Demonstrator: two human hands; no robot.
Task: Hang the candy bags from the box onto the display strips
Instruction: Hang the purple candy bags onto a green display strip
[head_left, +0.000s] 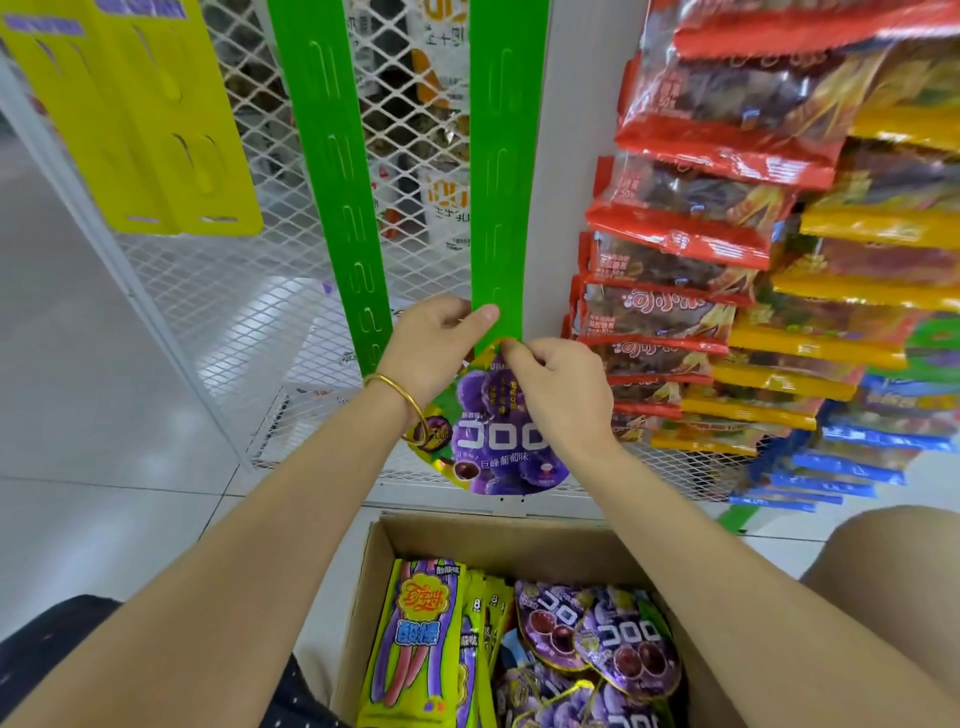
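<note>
A purple grape candy bag hangs at the bottom end of the right green display strip. My left hand pinches the lower end of that strip, thumb on its front. My right hand pinches the top edge of the bag right at the strip's bottom end. A second green strip hangs bare to the left. Below, an open cardboard box holds more purple bags and long green-and-purple candy packs.
Two yellow strips hang at the upper left on a white wire-mesh rack. Red, orange and blue snack bags fill strips on the right. Grey tiled floor lies to the left. My knees flank the box.
</note>
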